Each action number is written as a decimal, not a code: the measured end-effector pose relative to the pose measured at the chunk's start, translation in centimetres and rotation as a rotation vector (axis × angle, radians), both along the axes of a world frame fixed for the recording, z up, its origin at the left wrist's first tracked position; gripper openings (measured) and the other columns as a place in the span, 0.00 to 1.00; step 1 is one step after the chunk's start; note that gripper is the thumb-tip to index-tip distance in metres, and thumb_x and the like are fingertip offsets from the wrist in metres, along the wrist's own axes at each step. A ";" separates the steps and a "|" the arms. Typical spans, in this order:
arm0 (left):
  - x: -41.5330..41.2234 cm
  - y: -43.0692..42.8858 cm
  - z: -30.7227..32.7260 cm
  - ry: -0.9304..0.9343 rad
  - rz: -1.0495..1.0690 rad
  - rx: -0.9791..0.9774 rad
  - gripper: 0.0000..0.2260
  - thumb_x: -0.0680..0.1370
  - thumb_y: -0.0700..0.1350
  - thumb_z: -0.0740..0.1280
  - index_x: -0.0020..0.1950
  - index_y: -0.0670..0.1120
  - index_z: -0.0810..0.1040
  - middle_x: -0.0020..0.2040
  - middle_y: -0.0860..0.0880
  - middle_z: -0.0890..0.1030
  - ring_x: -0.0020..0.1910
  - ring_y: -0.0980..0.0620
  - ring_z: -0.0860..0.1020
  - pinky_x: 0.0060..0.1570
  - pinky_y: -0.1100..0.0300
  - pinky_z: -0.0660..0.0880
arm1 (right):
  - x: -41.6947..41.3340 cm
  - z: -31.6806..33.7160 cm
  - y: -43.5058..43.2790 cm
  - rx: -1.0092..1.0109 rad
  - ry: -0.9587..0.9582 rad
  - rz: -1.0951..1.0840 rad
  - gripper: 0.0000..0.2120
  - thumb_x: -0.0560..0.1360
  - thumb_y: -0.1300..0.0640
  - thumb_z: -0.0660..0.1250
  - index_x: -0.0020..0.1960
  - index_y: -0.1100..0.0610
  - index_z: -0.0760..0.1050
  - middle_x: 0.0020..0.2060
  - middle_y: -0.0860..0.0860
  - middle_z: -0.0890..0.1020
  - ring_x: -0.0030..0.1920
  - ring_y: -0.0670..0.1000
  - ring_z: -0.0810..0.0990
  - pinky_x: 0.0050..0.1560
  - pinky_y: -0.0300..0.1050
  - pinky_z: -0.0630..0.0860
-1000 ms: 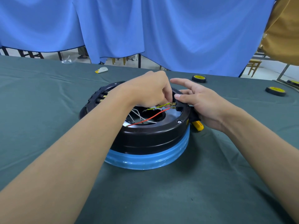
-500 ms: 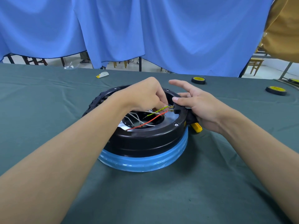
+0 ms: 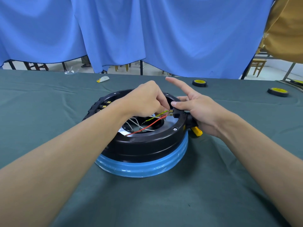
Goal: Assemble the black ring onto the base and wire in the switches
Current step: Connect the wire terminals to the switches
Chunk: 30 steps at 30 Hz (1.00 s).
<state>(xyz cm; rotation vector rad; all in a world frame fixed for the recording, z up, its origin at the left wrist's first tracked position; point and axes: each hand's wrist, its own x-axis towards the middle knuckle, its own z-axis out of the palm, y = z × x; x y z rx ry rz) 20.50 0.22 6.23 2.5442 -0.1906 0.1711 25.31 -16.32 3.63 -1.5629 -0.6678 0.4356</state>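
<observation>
The black ring [image 3: 144,149] sits on top of the blue base [image 3: 142,168] in the middle of the green table. A black switch [image 3: 177,113] with brass terminals is set in the ring's right rim. My left hand [image 3: 146,102] pinches the green-yellow wire [image 3: 155,116] at those terminals. A red wire [image 3: 147,126] and white wires [image 3: 134,122] lie loose inside the ring. My right hand [image 3: 200,110] holds the switch from outside, thumb on top, index finger raised. More switches [image 3: 105,104] sit in the ring's left rim.
A yellow-handled part [image 3: 197,131] sticks out beside the ring under my right hand. Two black-and-yellow tape rolls [image 3: 199,83] [image 3: 277,92] lie at the back right, a small white-yellow scrap [image 3: 103,78] at the back. Blue curtains hang behind the table.
The view has tilted up and shifted slightly. My left hand's fingers have worked the green-yellow wire closer onto the switch terminal; my right index finger lifted higher.
</observation>
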 end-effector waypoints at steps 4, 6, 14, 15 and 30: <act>0.1 -0.1 0.0 0.001 0.004 -0.008 0.09 0.74 0.36 0.70 0.45 0.47 0.88 0.39 0.48 0.86 0.44 0.47 0.83 0.53 0.51 0.79 | 0.1 0.0 0.0 -0.005 0.003 -0.001 0.29 0.79 0.67 0.59 0.63 0.33 0.72 0.46 0.57 0.79 0.41 0.56 0.79 0.40 0.44 0.79; 0.1 0.0 0.0 0.019 -0.016 -0.048 0.08 0.74 0.35 0.70 0.44 0.45 0.88 0.36 0.50 0.86 0.39 0.53 0.82 0.53 0.52 0.79 | 0.1 0.0 0.0 0.006 0.013 -0.002 0.29 0.79 0.67 0.59 0.63 0.33 0.72 0.46 0.56 0.79 0.41 0.56 0.80 0.39 0.44 0.80; 0.2 1.0 0.0 0.148 -0.021 -0.239 0.06 0.76 0.37 0.71 0.43 0.43 0.87 0.35 0.49 0.85 0.34 0.58 0.79 0.42 0.67 0.76 | 0.0 0.0 -0.3 0.022 0.053 -0.013 0.28 0.79 0.67 0.62 0.65 0.35 0.72 0.53 0.62 0.80 0.44 0.57 0.81 0.47 0.50 0.79; 0.2 1.1 0.0 0.168 -0.010 -0.264 0.06 0.76 0.37 0.71 0.41 0.43 0.86 0.33 0.49 0.84 0.32 0.58 0.78 0.38 0.67 0.75 | 0.1 0.0 -0.3 0.021 0.053 -0.016 0.28 0.79 0.67 0.62 0.65 0.35 0.72 0.52 0.61 0.80 0.44 0.57 0.81 0.47 0.50 0.79; 0.4 0.6 -0.2 0.146 0.019 -0.090 0.10 0.77 0.42 0.71 0.36 0.49 0.84 0.35 0.48 0.83 0.37 0.52 0.76 0.48 0.55 0.73 | -0.2 -0.2 0.2 0.032 0.018 -0.077 0.28 0.78 0.68 0.61 0.63 0.36 0.74 0.50 0.63 0.78 0.41 0.57 0.79 0.43 0.50 0.79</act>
